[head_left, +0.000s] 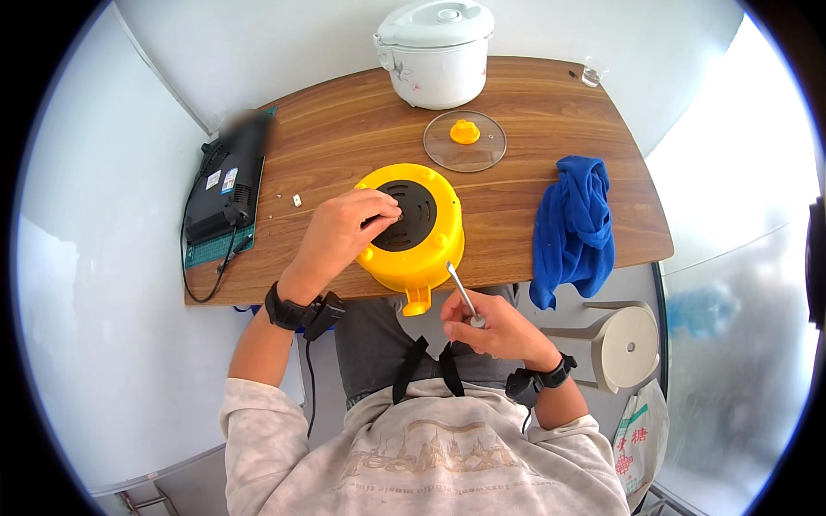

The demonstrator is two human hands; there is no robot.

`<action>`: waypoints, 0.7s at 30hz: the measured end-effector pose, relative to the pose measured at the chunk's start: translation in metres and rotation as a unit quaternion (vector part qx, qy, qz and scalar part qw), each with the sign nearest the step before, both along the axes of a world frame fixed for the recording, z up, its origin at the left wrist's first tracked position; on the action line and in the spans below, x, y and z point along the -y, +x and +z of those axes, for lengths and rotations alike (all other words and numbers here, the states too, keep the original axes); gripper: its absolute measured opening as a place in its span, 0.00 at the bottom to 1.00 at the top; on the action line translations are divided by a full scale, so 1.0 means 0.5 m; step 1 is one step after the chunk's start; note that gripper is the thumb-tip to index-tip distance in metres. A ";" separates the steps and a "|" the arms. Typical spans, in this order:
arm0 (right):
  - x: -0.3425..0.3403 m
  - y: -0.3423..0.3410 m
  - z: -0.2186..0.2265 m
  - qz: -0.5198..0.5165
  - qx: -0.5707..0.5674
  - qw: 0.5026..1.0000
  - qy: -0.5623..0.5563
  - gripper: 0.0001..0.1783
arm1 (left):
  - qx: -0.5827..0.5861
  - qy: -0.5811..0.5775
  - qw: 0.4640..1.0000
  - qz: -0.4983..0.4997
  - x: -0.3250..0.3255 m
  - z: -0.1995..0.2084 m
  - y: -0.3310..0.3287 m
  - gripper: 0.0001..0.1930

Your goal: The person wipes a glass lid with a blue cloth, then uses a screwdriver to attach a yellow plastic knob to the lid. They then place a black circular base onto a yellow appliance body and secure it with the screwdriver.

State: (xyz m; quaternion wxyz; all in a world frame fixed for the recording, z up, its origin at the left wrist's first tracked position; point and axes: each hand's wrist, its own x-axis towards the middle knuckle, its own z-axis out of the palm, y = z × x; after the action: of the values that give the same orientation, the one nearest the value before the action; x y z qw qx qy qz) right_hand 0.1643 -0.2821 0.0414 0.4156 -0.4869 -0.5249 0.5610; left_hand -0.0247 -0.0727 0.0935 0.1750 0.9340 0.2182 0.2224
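A yellow electric pot (pixel 444 249) lies upside down near the table's front edge, its handle toward me. Its black slotted base plate (pixel 414 234) faces up. My left hand (pixel 354 225) is over that plate, fingertips bent together near its middle; whatever they pinch is too small or hidden to make out. In front of the table, my right hand (pixel 497 327) grips a screwdriver (pixel 463 294), its flat metal shaft pointing up and away, close to the pot's right side but apart from it.
Behind the pot lie a glass lid (pixel 441 151) with a yellow knob and a white rice cooker (pixel 439 69). A blue cloth (pixel 572 228) hangs over the right front edge. At left, a black device (pixel 225 185) with a cable rests on a green mat (pixel 206 249). A beige stool (pixel 626 348) stands below right.
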 end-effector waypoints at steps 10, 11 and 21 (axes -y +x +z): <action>0.001 -0.004 0.006 -0.004 -0.005 0.999 -0.046 0.10 | -0.029 0.016 0.998 -0.054 0.007 0.011 -0.012 0.12; 0.000 -0.006 0.004 -0.007 -0.007 0.999 -0.046 0.10 | -0.030 0.013 0.998 -0.058 0.007 0.011 -0.014 0.11; 0.028 0.001 -0.013 -0.045 0.089 0.995 0.015 0.22 | -0.020 -0.076 0.997 -0.004 0.010 0.016 -0.016 0.17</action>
State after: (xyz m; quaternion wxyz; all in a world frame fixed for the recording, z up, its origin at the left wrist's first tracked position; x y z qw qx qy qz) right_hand 0.1647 -0.2960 0.0351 0.3994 -0.5518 -0.5454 0.4884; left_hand -0.0329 -0.0774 0.1016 0.2425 0.9230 0.2338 0.1859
